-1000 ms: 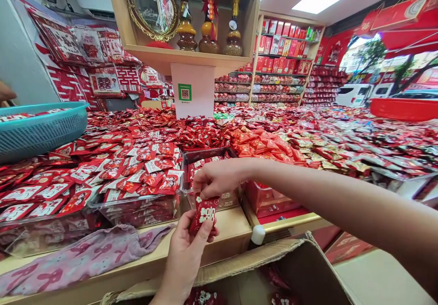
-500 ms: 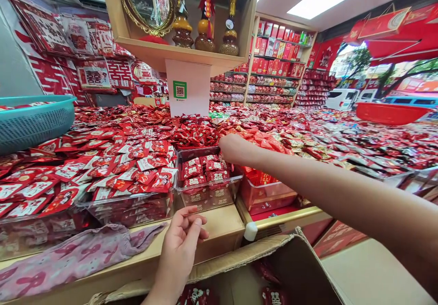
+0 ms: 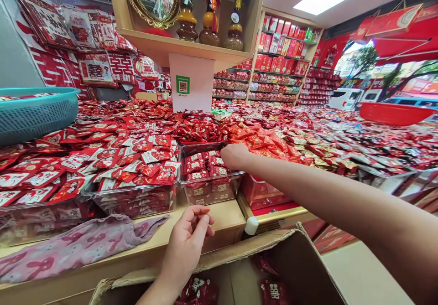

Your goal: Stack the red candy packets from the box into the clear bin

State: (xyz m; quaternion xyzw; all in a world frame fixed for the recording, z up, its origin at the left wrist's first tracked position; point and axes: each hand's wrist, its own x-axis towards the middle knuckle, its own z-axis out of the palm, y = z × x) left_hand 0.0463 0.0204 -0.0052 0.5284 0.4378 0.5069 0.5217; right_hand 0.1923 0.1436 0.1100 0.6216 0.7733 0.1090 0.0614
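My right hand (image 3: 235, 156) reaches over the right back corner of a clear plastic bin (image 3: 212, 176). Its fingers point down and away behind the back of the hand, so what they touch or hold is hidden. Red packets with pale double-happiness print (image 3: 194, 163) stand stacked in rows in that bin. My left hand (image 3: 191, 236) hovers in front of the bin, above the near flap of an open cardboard box (image 3: 249, 251). Loosely curled, its fingers and thumb stay apart with nothing visible between them. Dark red packets (image 3: 198, 290) lie inside the box.
Bins heaped with red-and-white packets (image 3: 137, 159) stand on the left, a pink patterned cloth (image 3: 78, 245) before them. A teal basket (image 3: 37, 116) sits at far left. A wooden display cabinet (image 3: 185, 52) overhangs the counter. A gold rail (image 3: 280, 217) edges the right side.
My view has shifted slightly. My left hand's fingers have drawn a little closer to the thumb. My right hand stays at the bin's back corner, lower behind its rim.
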